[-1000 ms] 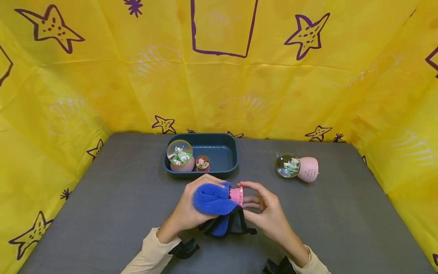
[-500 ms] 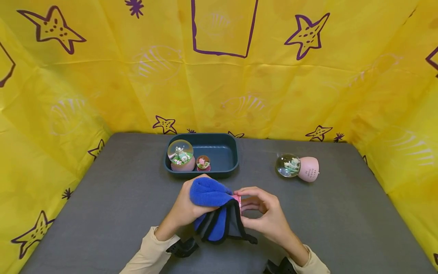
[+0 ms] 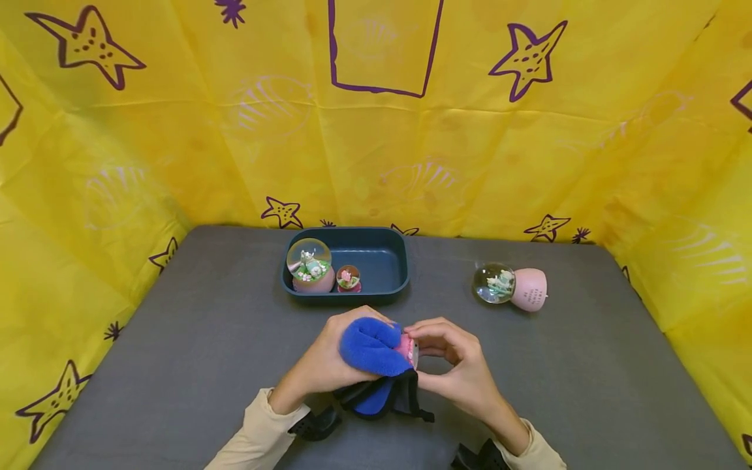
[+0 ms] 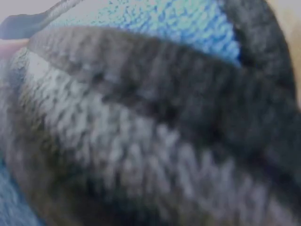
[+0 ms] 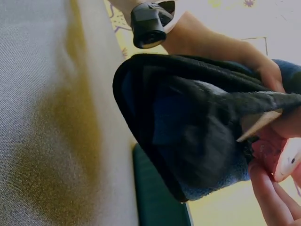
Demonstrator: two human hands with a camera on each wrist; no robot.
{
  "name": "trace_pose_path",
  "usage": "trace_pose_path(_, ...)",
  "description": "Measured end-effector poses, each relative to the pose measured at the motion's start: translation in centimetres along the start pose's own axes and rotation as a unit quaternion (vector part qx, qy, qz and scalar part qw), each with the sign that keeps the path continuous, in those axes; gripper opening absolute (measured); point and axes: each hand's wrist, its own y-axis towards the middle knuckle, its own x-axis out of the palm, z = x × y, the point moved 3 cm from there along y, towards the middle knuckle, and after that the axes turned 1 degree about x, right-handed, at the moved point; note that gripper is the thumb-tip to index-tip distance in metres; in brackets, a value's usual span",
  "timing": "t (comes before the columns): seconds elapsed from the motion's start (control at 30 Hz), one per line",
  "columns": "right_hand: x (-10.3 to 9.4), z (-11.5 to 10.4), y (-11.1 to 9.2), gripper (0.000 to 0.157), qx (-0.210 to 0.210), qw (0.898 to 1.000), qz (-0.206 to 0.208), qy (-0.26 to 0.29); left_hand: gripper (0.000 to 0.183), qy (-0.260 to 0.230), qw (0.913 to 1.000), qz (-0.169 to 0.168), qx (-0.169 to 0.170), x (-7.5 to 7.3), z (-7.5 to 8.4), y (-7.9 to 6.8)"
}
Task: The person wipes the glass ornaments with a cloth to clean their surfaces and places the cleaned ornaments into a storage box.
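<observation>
My left hand (image 3: pixel 322 358) grips a folded blue cloth (image 3: pixel 365 347) with black edging and grey parts. Wrapped in the cloth is what looks like a small snow globe, its pink base (image 3: pixel 407 348) sticking out to the right; the cloth hides the globe end. The thumb and fingers of my right hand (image 3: pixel 461 358) pinch the base at its rim. In the right wrist view the ruffled pink base (image 5: pixel 269 153) shows a pale underside between the fingers. Cloth (image 4: pixel 155 23) fills the left wrist view, close and blurred.
A dark teal tray (image 3: pixel 384 297) stands behind my hands. At its left end are a larger snow globe (image 3: pixel 311 264) and a small one (image 3: pixel 348 279). Another snow globe (image 3: pixel 510 287) with a pink base lies on its side on the grey table (image 3: pixel 194 352), to the right.
Both hands have kept hold while the cloth twisted about the globe. The pink base was mostly covered half a second ago and now shows again, its underside tilted into view.
</observation>
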Motion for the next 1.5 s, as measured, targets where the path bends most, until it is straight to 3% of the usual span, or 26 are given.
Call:
trace_pose_path(0.1,0.1,0.0,0.0,0.053,-0.007,1.000,-0.008,0.009,0.049,-0.002,0.9993,0.023,0.029,-0.1,0.2,0.0)
trace_pose_path(0.23,0.2,-0.1,0.0,0.052,-0.019,0.999,-0.018,0.020,0.039,-0.007,0.9979,0.055,0.035,-0.5,0.1,-0.1)
trace_pose_path(0.4,0.2,-0.2,0.2,0.050,-0.023,0.999,-0.015,0.024,0.039,-0.015,0.9956,0.092,-0.012,-0.8,0.2,-0.3)
trace_pose_path(0.5,0.1,-0.3,0.3,0.050,-0.040,0.999,-0.011,0.022,0.042,-0.034,0.9954,0.074,-0.050,-0.8,0.2,-0.1)
trace_pose_path(0.7,-0.2,-0.5,0.1,0.054,-0.058,0.998,-0.012,0.015,0.053,-0.058,0.9959,-0.007,-0.069,-0.3,-0.3,0.1)
trace_pose_path(0.83,-0.1,-0.4,0.1,0.053,-0.044,0.999,-0.011,0.005,0.054,-0.066,0.9972,-0.002,-0.034,-0.2,-0.5,-0.1)
trace_pose_path(1.03,-0.5,0.1,0.1,0.053,0.103,0.995,0.001,0.008,0.051,-0.023,0.9952,0.050,0.081,-0.5,-0.3,-0.1)
trace_pose_path(1.13,-0.7,0.2,0.0,0.052,0.151,0.989,-0.008,-0.001,0.048,-0.012,0.9923,0.059,0.108,-0.4,-0.2,0.0)
trace_pose_path(1.23,-0.7,0.2,0.0,0.052,0.167,0.986,-0.013,-0.007,0.048,-0.013,0.9908,0.065,0.118,-0.3,-0.1,0.0)
trace_pose_path(1.33,-0.7,0.2,0.1,0.052,0.156,0.988,-0.012,0.001,0.047,-0.010,0.9900,0.080,0.116,-0.2,-0.1,-0.2)
trace_pose_path(1.5,-1.0,0.0,0.1,0.052,0.118,0.992,-0.013,0.036,0.040,-0.007,0.9879,0.136,0.074,-0.5,-0.2,-0.4)
